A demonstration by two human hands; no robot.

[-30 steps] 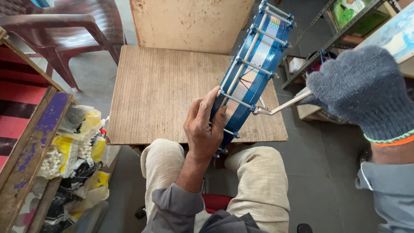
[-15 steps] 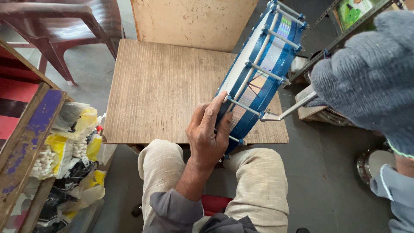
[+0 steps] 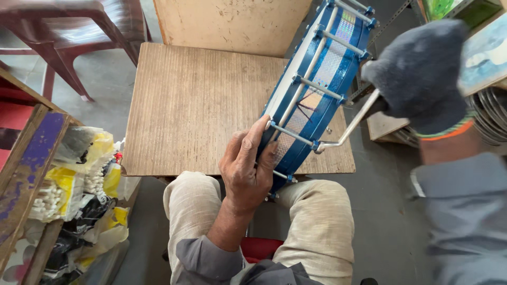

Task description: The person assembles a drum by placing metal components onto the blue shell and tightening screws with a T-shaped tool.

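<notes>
Only one drum (image 3: 322, 79), two hands: left hand (image 3: 245, 171), right hand (image 3: 420, 74).

drum (image 3: 317, 89) on table (image 3: 195, 111) edge | chair (image 3: 74, 31) behind-left | bags (image 3: 84, 184) left

The left half of the wooden table (image 3: 195, 105) lies bare; my hand passes freely there. The blue drum (image 3: 317, 84), standing on edge, blocks the right half, with my left hand (image 3: 245, 169) on its rim. A board (image 3: 232, 24) closes the far edge. Bags (image 3: 79, 179) crowd the floor to my left, beyond them a chair (image 3: 68, 31). Shelving (image 3: 475, 63) hems my gloved right hand (image 3: 420, 74).
</notes>
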